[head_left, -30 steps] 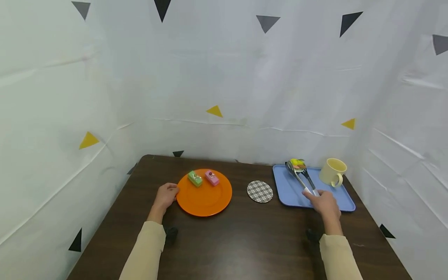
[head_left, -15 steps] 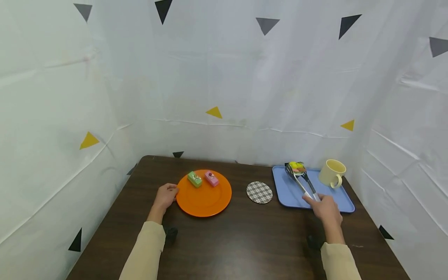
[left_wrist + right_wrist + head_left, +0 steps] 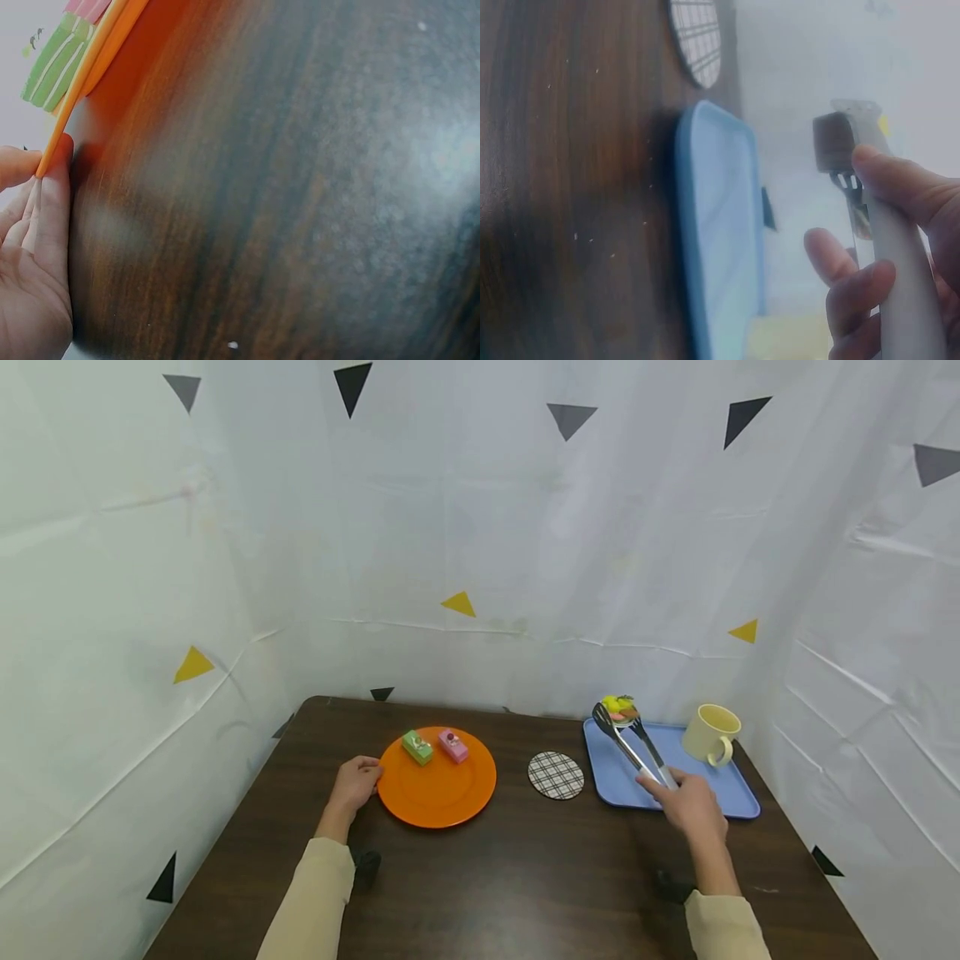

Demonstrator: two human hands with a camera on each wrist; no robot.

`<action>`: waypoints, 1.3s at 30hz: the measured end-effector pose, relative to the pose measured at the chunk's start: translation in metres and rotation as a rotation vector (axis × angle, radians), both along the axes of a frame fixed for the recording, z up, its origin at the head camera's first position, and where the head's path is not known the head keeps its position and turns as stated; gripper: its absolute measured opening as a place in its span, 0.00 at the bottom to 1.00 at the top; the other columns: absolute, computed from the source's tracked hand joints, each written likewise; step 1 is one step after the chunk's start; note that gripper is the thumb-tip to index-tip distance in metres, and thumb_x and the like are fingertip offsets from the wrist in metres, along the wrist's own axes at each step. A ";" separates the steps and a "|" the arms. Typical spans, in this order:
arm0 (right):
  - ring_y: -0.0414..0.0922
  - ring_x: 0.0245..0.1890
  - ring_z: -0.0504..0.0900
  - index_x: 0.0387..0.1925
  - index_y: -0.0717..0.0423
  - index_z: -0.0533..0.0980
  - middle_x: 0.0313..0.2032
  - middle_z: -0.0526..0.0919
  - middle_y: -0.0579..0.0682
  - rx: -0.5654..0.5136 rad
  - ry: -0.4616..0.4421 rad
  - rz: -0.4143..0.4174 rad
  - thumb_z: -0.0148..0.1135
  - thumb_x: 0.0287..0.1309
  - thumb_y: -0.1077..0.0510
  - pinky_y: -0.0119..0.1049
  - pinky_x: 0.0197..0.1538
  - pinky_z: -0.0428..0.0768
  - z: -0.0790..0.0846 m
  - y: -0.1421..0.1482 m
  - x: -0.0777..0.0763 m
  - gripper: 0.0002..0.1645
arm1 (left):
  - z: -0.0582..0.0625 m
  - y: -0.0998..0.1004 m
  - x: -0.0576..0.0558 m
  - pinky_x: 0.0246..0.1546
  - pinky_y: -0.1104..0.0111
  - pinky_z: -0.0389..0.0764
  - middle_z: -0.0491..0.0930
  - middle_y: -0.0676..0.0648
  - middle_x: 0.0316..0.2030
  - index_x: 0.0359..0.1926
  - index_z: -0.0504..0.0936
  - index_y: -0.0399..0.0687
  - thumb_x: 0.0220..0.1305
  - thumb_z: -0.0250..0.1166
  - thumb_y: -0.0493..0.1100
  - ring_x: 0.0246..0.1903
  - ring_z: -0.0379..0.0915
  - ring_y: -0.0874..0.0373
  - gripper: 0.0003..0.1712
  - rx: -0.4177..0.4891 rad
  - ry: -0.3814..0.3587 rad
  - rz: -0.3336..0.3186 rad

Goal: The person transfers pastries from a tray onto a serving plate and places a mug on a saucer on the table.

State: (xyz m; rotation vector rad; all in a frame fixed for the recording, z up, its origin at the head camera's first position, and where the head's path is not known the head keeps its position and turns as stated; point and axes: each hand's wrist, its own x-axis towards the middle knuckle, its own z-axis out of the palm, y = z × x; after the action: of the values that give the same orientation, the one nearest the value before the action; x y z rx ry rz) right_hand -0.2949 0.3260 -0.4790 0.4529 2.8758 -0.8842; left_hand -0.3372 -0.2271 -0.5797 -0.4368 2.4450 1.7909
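Note:
My left hand [image 3: 356, 783] pinches the left rim of an orange plate [image 3: 435, 797] between thumb and fingers. In the left wrist view the plate's edge lies between the thumb and the fingers. On the plate sit a green toy cake [image 3: 417, 747] and a pink toy cake [image 3: 453, 745]. Over the blue tray [image 3: 618, 787], my right hand [image 3: 693, 810] grips white-handled tongs [image 3: 651, 752]. Their dark ends hold a small yellow-topped cake piece [image 3: 618, 703], which shows a brown side [image 3: 832, 142] in the right wrist view, held above the tray.
A pale yellow mug [image 3: 707, 737] stands at the tray's back right. Between plate and tray lies a round checked coaster [image 3: 556, 775]. White curtains [image 3: 495, 527] enclose the dark wooden table [image 3: 510, 885] at the back and sides.
My right hand has moved the tongs slightly left and up, and the yellow-topped cake piece has risen with them. My left hand still pinches the plate in the same place.

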 end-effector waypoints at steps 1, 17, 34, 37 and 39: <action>0.59 0.47 0.77 0.81 0.60 0.62 0.58 0.79 0.68 0.012 0.009 0.005 0.59 0.63 0.17 0.50 0.40 0.74 0.001 -0.003 0.001 0.65 | 0.000 0.000 0.000 0.64 0.55 0.84 0.79 0.31 0.66 0.70 0.74 0.34 0.85 0.54 0.44 0.59 0.80 0.43 0.23 -0.002 0.000 0.000; 0.58 0.46 0.79 0.80 0.54 0.68 0.65 0.81 0.68 0.043 0.065 0.080 0.65 0.62 0.21 0.47 0.36 0.74 -0.006 -0.052 0.016 0.59 | 0.002 -0.001 0.000 0.56 0.61 0.86 0.78 0.32 0.68 0.70 0.75 0.35 0.85 0.55 0.43 0.60 0.80 0.44 0.23 0.004 -0.016 -0.016; 0.53 0.44 0.81 0.77 0.52 0.73 0.65 0.83 0.65 0.021 0.119 0.147 0.65 0.58 0.17 0.44 0.36 0.73 -0.023 -0.100 0.024 0.59 | 0.000 -0.002 -0.001 0.53 0.65 0.86 0.79 0.32 0.67 0.70 0.75 0.35 0.85 0.54 0.43 0.58 0.80 0.45 0.22 0.011 -0.010 -0.007; 0.52 0.40 0.80 0.77 0.51 0.73 0.64 0.83 0.65 0.022 0.123 0.155 0.67 0.59 0.20 0.43 0.34 0.71 -0.026 -0.109 0.026 0.56 | 0.000 -0.002 0.000 0.54 0.64 0.86 0.79 0.32 0.67 0.70 0.75 0.36 0.86 0.54 0.44 0.58 0.80 0.45 0.22 0.009 -0.008 -0.008; 0.52 0.40 0.80 0.77 0.50 0.73 0.64 0.83 0.65 0.030 0.130 0.164 0.68 0.60 0.21 0.44 0.35 0.72 -0.028 -0.116 0.027 0.55 | 0.001 -0.001 0.001 0.54 0.63 0.86 0.78 0.32 0.67 0.70 0.75 0.36 0.86 0.54 0.44 0.59 0.80 0.45 0.22 0.011 -0.007 -0.008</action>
State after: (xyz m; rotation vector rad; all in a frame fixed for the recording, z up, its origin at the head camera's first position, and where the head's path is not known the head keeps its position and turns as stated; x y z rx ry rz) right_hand -0.2678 0.2102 -0.5070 0.1642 2.9935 -0.8743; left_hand -0.3365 -0.2286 -0.5788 -0.4304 2.4275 1.7962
